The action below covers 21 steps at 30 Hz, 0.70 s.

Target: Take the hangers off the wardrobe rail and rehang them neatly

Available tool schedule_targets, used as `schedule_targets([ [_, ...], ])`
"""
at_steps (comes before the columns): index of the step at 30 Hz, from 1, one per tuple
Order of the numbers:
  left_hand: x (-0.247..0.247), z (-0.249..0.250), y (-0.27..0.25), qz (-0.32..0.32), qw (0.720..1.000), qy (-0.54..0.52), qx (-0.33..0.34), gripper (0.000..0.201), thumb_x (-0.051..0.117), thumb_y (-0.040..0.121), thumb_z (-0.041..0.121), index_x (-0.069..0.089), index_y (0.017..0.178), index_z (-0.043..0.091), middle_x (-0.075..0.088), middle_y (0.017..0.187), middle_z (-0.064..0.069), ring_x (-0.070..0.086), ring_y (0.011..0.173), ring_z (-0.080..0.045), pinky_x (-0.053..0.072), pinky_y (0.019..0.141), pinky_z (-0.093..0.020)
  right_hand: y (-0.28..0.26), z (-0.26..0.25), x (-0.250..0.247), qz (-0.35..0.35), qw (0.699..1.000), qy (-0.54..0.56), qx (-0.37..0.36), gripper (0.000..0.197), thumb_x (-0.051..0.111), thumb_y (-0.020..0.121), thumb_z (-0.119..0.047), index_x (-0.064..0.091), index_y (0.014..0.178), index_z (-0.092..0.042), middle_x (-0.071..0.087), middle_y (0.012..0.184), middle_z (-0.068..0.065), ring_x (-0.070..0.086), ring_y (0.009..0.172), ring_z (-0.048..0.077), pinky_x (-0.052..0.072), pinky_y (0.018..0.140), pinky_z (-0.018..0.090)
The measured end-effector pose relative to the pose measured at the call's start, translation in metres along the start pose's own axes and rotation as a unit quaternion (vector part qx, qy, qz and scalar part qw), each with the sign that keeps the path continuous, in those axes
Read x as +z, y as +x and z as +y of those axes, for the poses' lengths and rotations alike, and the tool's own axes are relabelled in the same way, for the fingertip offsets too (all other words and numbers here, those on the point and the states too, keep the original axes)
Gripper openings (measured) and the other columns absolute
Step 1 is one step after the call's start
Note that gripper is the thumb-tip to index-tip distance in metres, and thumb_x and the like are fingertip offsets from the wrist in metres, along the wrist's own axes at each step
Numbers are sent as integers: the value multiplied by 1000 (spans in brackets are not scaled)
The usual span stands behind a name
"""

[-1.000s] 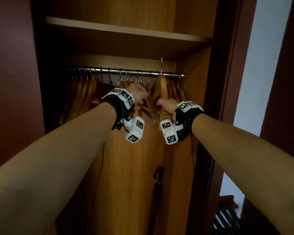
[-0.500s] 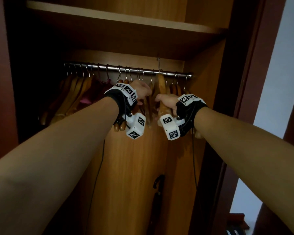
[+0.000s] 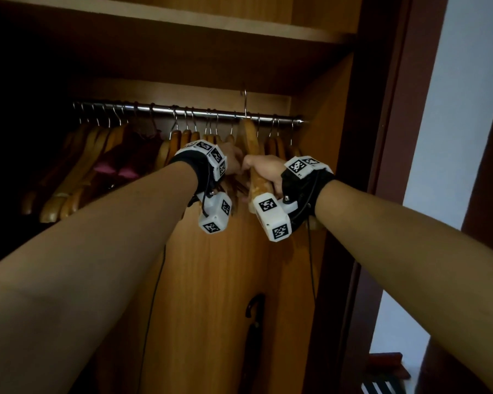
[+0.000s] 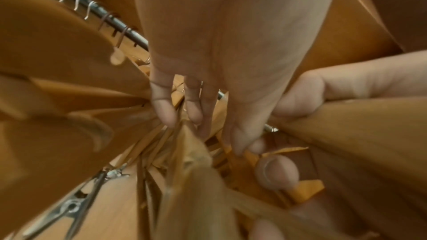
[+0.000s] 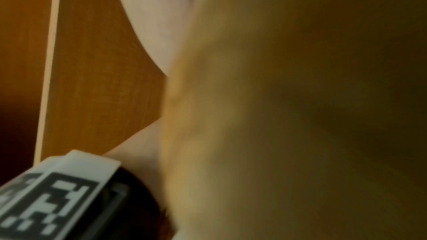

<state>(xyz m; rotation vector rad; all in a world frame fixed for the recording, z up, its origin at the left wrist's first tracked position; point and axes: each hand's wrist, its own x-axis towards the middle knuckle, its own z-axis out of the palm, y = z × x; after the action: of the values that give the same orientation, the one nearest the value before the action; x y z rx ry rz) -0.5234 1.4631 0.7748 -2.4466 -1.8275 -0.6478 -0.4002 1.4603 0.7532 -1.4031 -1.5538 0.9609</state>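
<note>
Right hand (image 3: 265, 172) grips wooden hanger (image 3: 252, 143) by lower arm; hanger raised, long axis near vertical, hook (image 3: 244, 102) above rail (image 3: 188, 110), off it. Left hand (image 3: 232, 160) just beside, fingers (image 4: 166, 112) straight, reaching into hung hangers (image 3: 182, 137), grasping nothing seen. Rail runs left-right, above and beyond both hands. Judgement: next move needs hook lowered onto rail gap near right end; right hand nearer.

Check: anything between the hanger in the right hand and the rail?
Nothing visible. The right hand grips the raised hanger, whose hook already stands above the rail. Neighbouring hangers crowd both sides, and the left hand reaches among those on its left.
</note>
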Motion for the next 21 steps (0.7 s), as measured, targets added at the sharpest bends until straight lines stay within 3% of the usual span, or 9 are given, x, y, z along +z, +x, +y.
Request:
schedule_targets([
  [3,6,-3,0,-39,999,20,8,43,66,87,22,59,128,13,62,122,-10,59,105,-25,45,85,-32,-1,6,4,0,1000,20,2,32,63,78,-26,55,102,-5,62,88,17,66,102,44,50,91,61],
  [9,9,-8,-6,-54,992,110,25,46,68,85,38,60,125,18,64,117,-4,60,104,-24,48,90,-34,-2,19,17,3,1000,21,14,57,67,64,-33,59,112,-5,66,96,17,66,99,43,52,87,61],
  [18,0,-30,-12,-79,986,137,47,46,61,87,44,59,124,16,60,104,-4,60,100,-24,50,86,-34,-4,5,35,42,998,8,47,45,66,75,-33,58,107,-2,70,104,22,68,96,44,51,90,61],
  [21,0,-40,-16,-89,989,112,49,52,60,87,47,55,131,19,57,118,-4,55,107,-24,45,87,-32,10,9,40,48,997,-9,61,54,67,64,-36,59,107,-4,71,103,23,68,95,45,51,89,62],
])
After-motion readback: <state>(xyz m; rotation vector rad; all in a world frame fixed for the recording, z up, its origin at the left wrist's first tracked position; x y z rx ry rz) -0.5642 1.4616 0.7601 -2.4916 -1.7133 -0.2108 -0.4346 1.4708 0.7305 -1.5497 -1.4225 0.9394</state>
